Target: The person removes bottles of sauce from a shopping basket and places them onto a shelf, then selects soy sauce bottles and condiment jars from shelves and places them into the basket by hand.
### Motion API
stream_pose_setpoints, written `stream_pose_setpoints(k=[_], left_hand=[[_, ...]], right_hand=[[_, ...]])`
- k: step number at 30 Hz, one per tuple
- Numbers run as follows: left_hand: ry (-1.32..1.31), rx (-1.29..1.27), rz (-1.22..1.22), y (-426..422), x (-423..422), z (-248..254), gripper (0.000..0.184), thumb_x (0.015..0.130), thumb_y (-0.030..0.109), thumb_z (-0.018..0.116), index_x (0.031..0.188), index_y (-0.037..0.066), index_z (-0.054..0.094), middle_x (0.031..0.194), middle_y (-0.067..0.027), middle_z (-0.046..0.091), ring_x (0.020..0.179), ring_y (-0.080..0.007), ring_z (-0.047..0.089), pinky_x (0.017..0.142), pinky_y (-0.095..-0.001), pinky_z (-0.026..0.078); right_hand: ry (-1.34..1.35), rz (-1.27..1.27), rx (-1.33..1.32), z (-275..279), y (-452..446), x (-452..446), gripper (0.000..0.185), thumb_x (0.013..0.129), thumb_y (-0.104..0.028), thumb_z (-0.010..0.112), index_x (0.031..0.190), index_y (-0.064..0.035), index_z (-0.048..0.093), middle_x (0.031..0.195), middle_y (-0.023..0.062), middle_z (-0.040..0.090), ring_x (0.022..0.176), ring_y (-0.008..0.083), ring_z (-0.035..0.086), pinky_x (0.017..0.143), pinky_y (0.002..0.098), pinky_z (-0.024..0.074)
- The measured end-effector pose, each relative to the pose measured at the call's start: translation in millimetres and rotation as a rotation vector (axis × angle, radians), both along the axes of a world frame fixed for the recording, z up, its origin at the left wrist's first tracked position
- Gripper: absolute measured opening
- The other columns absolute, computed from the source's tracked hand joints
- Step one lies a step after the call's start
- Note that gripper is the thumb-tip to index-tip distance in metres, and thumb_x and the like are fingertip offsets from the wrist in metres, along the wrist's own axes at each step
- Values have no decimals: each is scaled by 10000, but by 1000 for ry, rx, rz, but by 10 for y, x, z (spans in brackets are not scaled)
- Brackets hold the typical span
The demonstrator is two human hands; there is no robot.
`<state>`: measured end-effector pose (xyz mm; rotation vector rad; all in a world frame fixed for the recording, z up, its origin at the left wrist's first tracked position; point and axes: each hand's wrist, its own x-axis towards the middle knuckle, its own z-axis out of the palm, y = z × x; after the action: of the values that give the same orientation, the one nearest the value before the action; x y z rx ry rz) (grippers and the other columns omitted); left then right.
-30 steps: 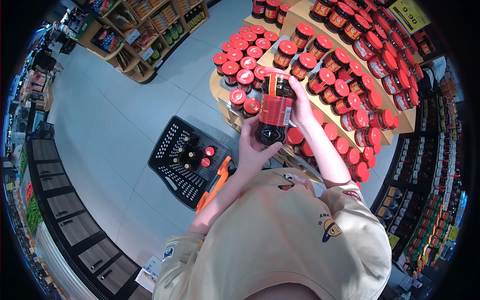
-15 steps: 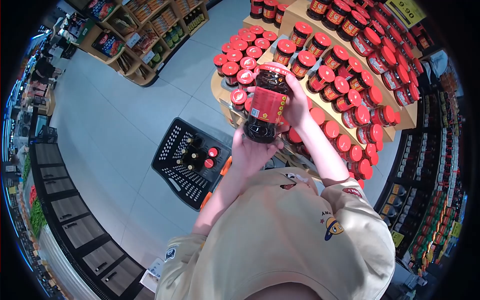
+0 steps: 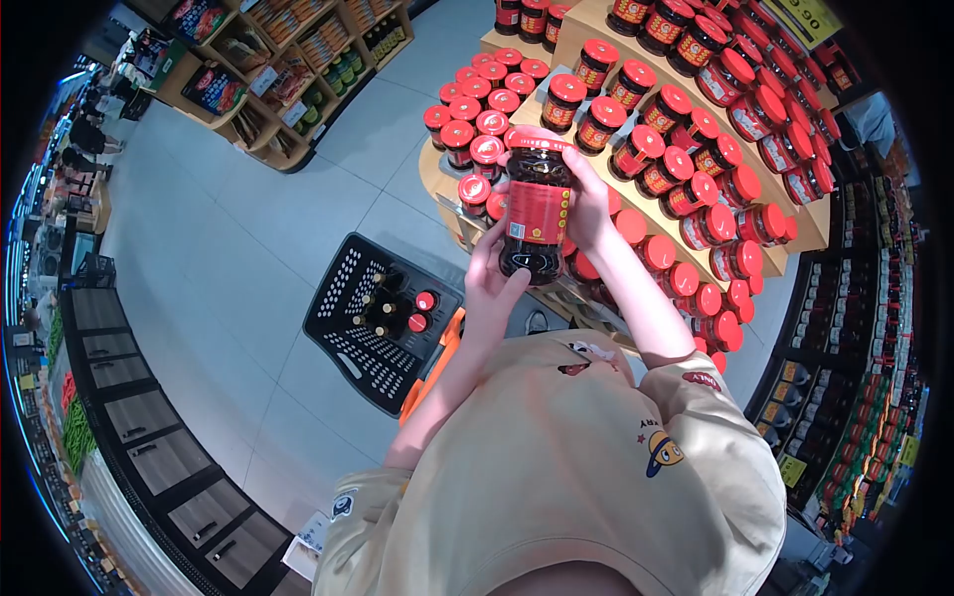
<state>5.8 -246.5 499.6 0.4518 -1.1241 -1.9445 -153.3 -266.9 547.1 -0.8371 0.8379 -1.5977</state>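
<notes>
Both hands hold a large jar of dark sauce [image 3: 538,214] with a red lid and a red label, nearly upright in front of my chest. My right hand [image 3: 588,197] is closed around its upper right side by the lid. My left hand [image 3: 494,278] grips the lower left side, with the thumb across the front near the base. Small print and a square code show on the label. Just beyond the jar, similar red-lidded jars [image 3: 487,151] stand on a stepped wooden display [image 3: 430,184].
Left of my hands is a dark shopping cart [image 3: 343,283] with an orange handle [image 3: 437,363]. It holds several gold-capped bottles [image 3: 383,310] and two red-lidded jars [image 3: 422,310]. A wooden shelf [image 3: 283,149] stands at the far left, dark cabinets [image 3: 149,427] along the left edge.
My left hand has shifted from under the jar's base to its lower left side, thumb now in front. The jar has turned slightly and stands more upright.
</notes>
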Motion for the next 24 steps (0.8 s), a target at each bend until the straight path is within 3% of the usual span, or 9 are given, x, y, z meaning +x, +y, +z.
stream_pose_setpoints(k=[9,11,13,14,16,19,21,24], left_hand=[[-2,2,-4,30,9,-1,585,756,-21,366,1317,-21,200,1197,-181,443,1070,-282,523,878,-430,478],[34,141,15,46,-2,82,601,763,-34,418,1320,-10,193,1189,-174,441,1056,-270,529,877,-426,479],[33,67,75,77,-39,146,627,760,-38,488,1317,-1,205,1193,-161,426,1073,-244,505,873,-379,476],[31,-7,136,88,-50,159,657,756,-41,558,1315,8,217,1198,-149,411,1091,-219,481,868,-331,474],[-34,11,144,65,-74,142,651,753,-64,554,1306,14,219,1182,-149,423,1059,-223,505,846,-323,489],[-66,60,133,37,-77,152,628,762,-87,539,1295,25,225,1156,-152,445,997,-225,547,798,-315,519],[-34,92,116,15,-56,189,610,773,-86,527,1292,30,229,1145,-155,456,967,-222,565,774,-316,535],[-10,266,47,-44,31,232,534,834,38,487,1297,48,221,1146,-170,461,951,-255,572,756,-365,546]], right_hand=[[16,-21,1,13,17,11,581,868,-412,381,1278,-4,332,1073,191,539,866,308,610,751,391,513],[11,-39,4,31,25,17,569,872,-396,385,1277,1,332,1074,190,540,863,310,611,748,391,515],[-43,-73,9,72,25,18,426,877,-234,480,1210,25,421,1031,124,580,922,159,574,819,287,458],[-43,-73,9,79,16,23,426,877,-234,480,1210,25,421,1031,124,580,922,159,574,819,287,458],[174,-221,26,86,-13,45,433,859,-198,542,1199,42,423,1027,98,581,929,125,559,817,271,446],[218,-248,73,81,-18,82,444,846,-181,574,1191,55,423,1031,94,579,930,112,549,822,262,432],[255,-252,69,77,3,60,435,860,-211,554,1202,27,429,1007,77,584,921,87,541,767,228,444],[278,-186,187,215,92,84,429,890,-271,490,1244,-40,412,1002,49,573,849,55,559,653,168,446]])
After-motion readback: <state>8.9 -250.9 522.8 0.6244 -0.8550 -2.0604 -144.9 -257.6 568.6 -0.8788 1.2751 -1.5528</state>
